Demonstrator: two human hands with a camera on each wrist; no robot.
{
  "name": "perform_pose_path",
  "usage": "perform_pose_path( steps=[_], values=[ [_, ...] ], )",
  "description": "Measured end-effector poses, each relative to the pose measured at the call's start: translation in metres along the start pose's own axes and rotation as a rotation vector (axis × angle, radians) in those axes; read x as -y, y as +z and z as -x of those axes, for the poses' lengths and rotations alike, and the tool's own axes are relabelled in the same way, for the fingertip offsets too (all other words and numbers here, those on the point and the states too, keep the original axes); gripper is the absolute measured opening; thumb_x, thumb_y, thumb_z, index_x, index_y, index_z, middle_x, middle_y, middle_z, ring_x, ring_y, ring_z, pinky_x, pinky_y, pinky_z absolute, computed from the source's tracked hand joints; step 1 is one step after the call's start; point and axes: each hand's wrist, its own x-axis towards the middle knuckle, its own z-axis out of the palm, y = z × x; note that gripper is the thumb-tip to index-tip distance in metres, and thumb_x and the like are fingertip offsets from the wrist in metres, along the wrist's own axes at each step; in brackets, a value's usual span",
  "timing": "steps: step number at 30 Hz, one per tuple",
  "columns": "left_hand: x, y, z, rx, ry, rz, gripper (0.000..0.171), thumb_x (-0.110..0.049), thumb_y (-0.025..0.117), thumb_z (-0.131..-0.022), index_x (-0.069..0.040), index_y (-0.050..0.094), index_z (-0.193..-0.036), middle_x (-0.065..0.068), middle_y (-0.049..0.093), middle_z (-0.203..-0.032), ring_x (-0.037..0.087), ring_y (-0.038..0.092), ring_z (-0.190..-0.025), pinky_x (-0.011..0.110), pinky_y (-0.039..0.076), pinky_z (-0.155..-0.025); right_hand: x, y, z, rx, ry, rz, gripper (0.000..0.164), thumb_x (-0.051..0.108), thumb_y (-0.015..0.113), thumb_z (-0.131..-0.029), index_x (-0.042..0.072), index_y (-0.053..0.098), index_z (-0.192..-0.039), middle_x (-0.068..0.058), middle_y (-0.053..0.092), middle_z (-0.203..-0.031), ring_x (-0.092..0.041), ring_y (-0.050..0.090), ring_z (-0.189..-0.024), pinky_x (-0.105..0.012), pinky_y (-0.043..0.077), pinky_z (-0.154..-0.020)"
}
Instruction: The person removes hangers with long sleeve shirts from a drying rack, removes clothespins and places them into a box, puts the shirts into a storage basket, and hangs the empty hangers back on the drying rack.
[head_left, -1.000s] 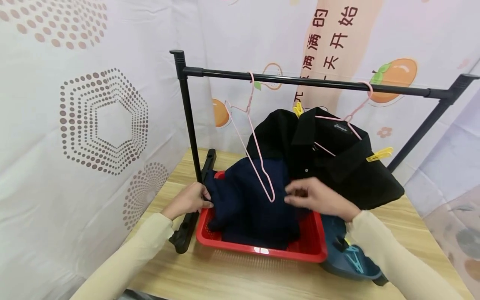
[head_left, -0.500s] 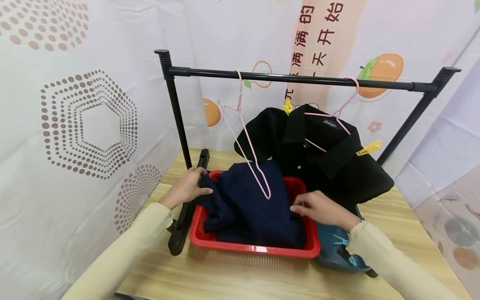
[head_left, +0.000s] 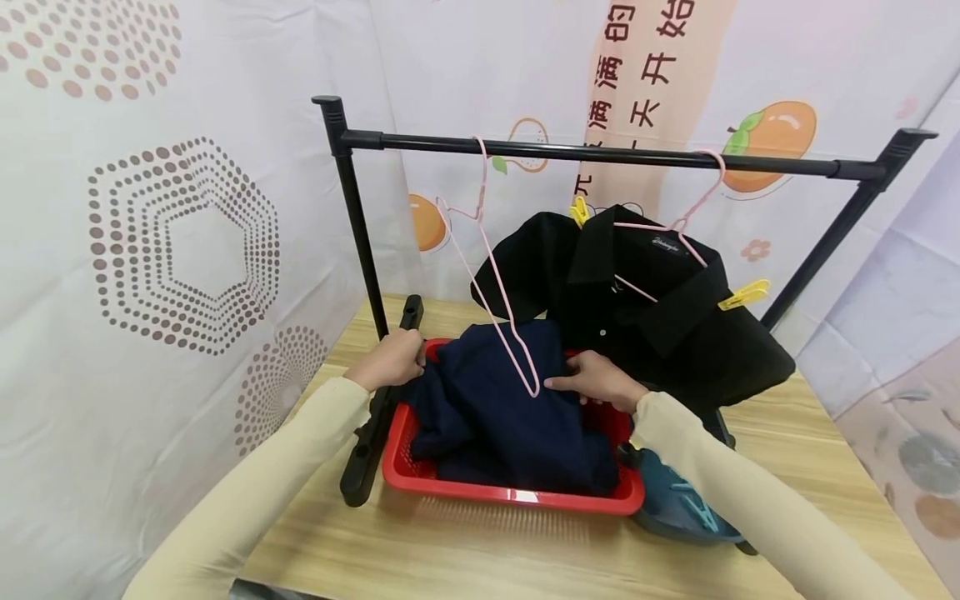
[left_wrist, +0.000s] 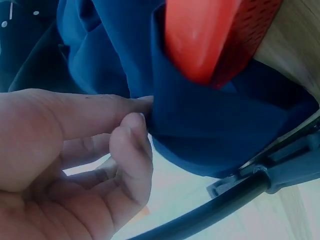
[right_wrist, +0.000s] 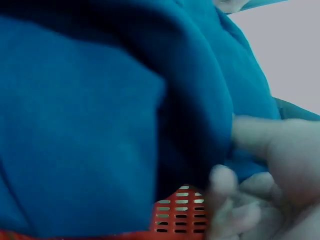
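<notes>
Currently pinching creased navy cloth at its L edge w/ L hand; touching its R side w/ R hand, can't tell if gripping. Heaped in soft folds in red perf. plastic basket, on wood-grain worktop, behind slim pink hanger.

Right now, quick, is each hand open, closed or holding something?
Left hand: closed, pinching the navy cloth.
Right hand: touching the same cloth; whether it grips it cannot be told.
</notes>
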Motion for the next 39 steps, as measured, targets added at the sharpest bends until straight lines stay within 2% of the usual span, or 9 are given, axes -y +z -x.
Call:
perform_pose_path(
  steps=[4, 9, 12, 16, 20, 25, 30, 35, 39],
  values=[
    [-0.001, -0.003, -0.003, 0.014, -0.009, 0.093, 0.011, 0.002, 0.07, -0.091, -0.005, 0.07, -0.082, 0.004, 0.067, -0.076, 0.018, 0.064, -0.066, 0.035, 0.056, -0.067, 0.004, 0.001, -0.003, -0.052, -0.055, 0.015, 0.014, 0.018, 0.076, -0.095, 0.005, 0.073, -0.093, -0.004, 0.055, -0.068, -0.021, 0.052, -0.061, -0.031, 0.043, -0.06],
    [-0.006, -0.013, 0.001, -0.077, -0.025, 0.451, 0.009, 0.003, 0.062, -0.099, -0.001, 0.066, -0.092, 0.011, 0.069, -0.084, 0.02, 0.071, -0.07, 0.033, 0.059, -0.067, 0.02, -0.008, 0.007, -0.166, -0.188, -0.018, 0.02, 0.021, 0.075, -0.097, 0.008, 0.066, -0.085, -0.004, 0.052, -0.067, -0.023, 0.052, -0.061, -0.033, 0.045, -0.062],
    [-0.014, -0.022, 0.007, -0.159, 0.024, 0.614, 0.006, 0.002, 0.062, -0.1, -0.002, 0.066, -0.097, 0.014, 0.07, -0.095, 0.023, 0.074, -0.082, 0.038, 0.06, -0.077, 0.034, -0.018, 0.019, -0.224, -0.271, -0.046, 0.019, 0.028, 0.074, -0.098, 0.012, 0.069, -0.09, -0.007, 0.054, -0.069, -0.026, 0.056, -0.064, -0.033, 0.049, -0.063],
    [-0.027, -0.03, 0.018, -0.212, 0.126, 0.684, 0.007, 0.001, 0.065, -0.099, -0.005, 0.068, -0.099, 0.011, 0.07, -0.102, 0.021, 0.073, -0.09, 0.039, 0.059, -0.082, 0.047, -0.028, 0.04, -0.264, -0.365, -0.013, 0.018, 0.035, 0.073, -0.098, 0.017, 0.072, -0.094, -0.006, 0.059, -0.075, -0.024, 0.059, -0.071, -0.03, 0.05, -0.067],
    [-0.033, -0.025, 0.033, -0.155, 0.258, 0.647, 0.01, 0.0, 0.069, -0.097, -0.01, 0.07, -0.1, 0.004, 0.071, -0.1, 0.016, 0.071, -0.091, 0.035, 0.058, -0.08, 0.042, -0.026, 0.064, -0.252, -0.529, 0.107, 0.022, 0.029, 0.075, -0.097, 0.02, 0.064, -0.08, 0.003, 0.052, -0.067, -0.014, 0.055, -0.065, -0.026, 0.046, -0.062],
    [-0.029, -0.007, 0.047, -0.016, 0.424, 0.446, 0.012, -0.005, 0.074, -0.095, -0.016, 0.069, -0.094, -0.005, 0.068, -0.091, 0.009, 0.065, -0.083, 0.031, 0.056, -0.076, 0.016, -0.008, 0.088, -0.155, -0.69, 0.293, 0.039, 0.017, 0.08, -0.093, 0.024, 0.049, -0.07, 0.015, 0.033, -0.063, -0.002, 0.045, -0.055, -0.021, 0.041, -0.054],
    [-0.023, 0.013, 0.05, 0.163, 0.518, 0.266, 0.019, -0.001, 0.076, -0.092, -0.016, 0.067, -0.086, -0.01, 0.061, -0.081, 0.004, 0.055, -0.072, 0.025, 0.052, -0.07, -0.007, 0.006, 0.094, -0.059, -0.615, 0.508, 0.04, 0.015, 0.081, -0.09, 0.023, 0.05, -0.067, 0.017, 0.031, -0.062, 0.0, 0.041, -0.056, -0.02, 0.037, -0.055],
    [-0.02, 0.028, 0.048, 0.385, 0.482, 0.19, 0.024, 0.007, 0.074, -0.089, -0.014, 0.067, -0.079, -0.01, 0.058, -0.075, 0.003, 0.05, -0.067, 0.021, 0.049, -0.064, -0.017, 0.018, 0.09, -0.052, -0.557, 0.751, 0.026, 0.017, 0.083, -0.088, 0.024, 0.063, -0.072, 0.015, 0.044, -0.063, -0.005, 0.043, -0.061, -0.024, 0.039, -0.057],
    [-0.018, 0.029, 0.039, 0.39, 0.458, 0.192, 0.019, 0.0, 0.074, -0.093, -0.015, 0.07, -0.082, -0.01, 0.062, -0.077, 0.002, 0.054, -0.065, 0.022, 0.05, -0.065, -0.019, 0.021, 0.087, -0.07, -0.51, 0.756, 0.025, 0.021, 0.083, -0.088, 0.022, 0.064, -0.071, 0.013, 0.043, -0.061, -0.005, 0.043, -0.058, -0.024, 0.039, -0.054]
  ],
)
